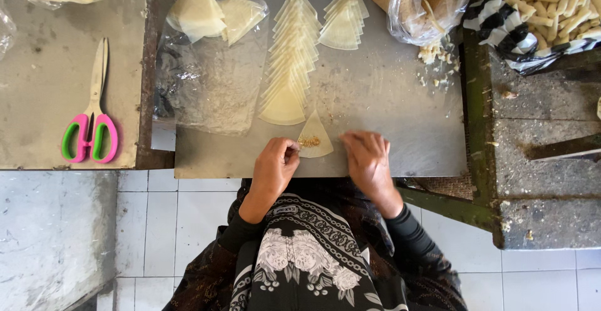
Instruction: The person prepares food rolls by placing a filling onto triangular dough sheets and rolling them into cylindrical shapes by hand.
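A pale triangular dough wrapper (315, 137) lies on the grey work board (388, 98) with a small heap of brown filling (309, 141) on it. My left hand (275, 166) pinches the wrapper's near left corner with its fingertips. Just right of the wrapper, my right hand (367, 159) rests on the board with its fingers curled, and whether it touches the wrapper I cannot tell. A long overlapping row of wrappers (289, 61) runs away from the filled one, and a shorter fan of wrappers (344, 18) lies further back.
A clear bag with more wrappers (210, 14) lies back left. A plastic bag of brown filling (429, 1) stands back right, crumbs beside it. Rolled sticks (554, 4) fill a striped-cloth container at far right. Pink and green scissors (92, 117) lie on the left table.
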